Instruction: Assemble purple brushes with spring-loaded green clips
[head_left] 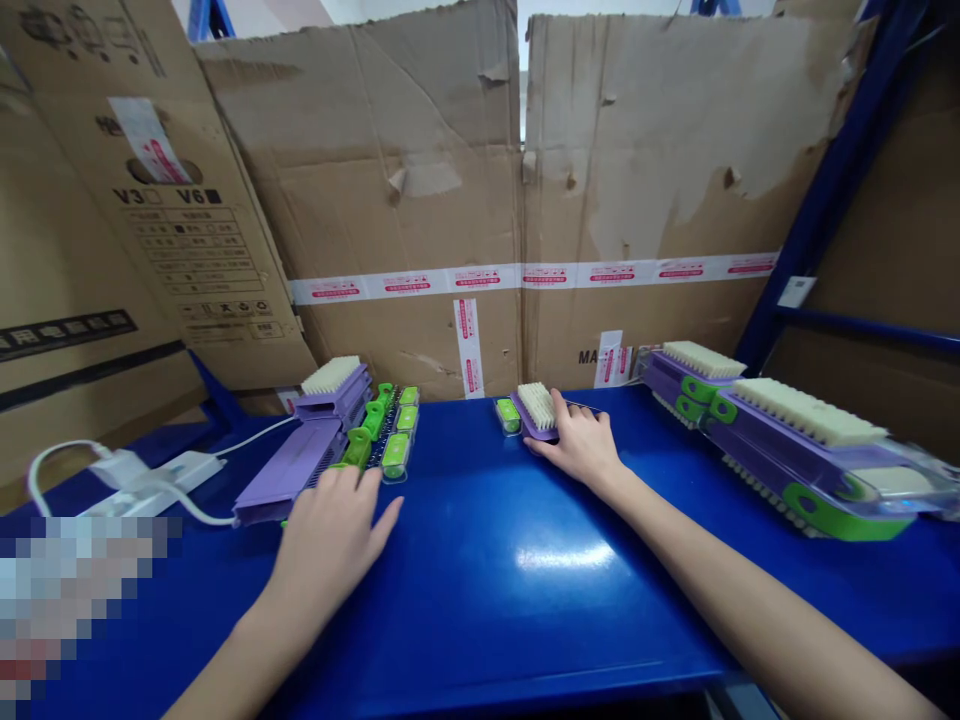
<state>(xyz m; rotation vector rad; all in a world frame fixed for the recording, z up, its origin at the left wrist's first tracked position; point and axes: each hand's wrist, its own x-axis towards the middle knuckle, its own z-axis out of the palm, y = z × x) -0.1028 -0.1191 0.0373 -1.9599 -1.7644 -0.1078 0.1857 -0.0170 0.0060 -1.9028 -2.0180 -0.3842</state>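
Observation:
My right hand (583, 440) is around the near right side of a small purple piece (529, 425) topped with cream bristles (536, 402). Its thumb lies along the front and a finger along the bristles' edge. Just left of that piece sits a small clear case with a green face (508, 413). My left hand (330, 525) reaches to the near end of a row of green clip-like parts (358, 447), its thumb spread away and its fingertips partly hidden. Beside this row are several clear cases with green faces (397, 452) and long purple housings (289, 470).
Bristled purple and green assemblies (795, 440) lie stacked on the right of the blue table (480, 600). A white power strip (169, 480) with cables is at left. Cardboard sheets (390, 180) wall the back, and a blue metal post (817, 190) stands at right.

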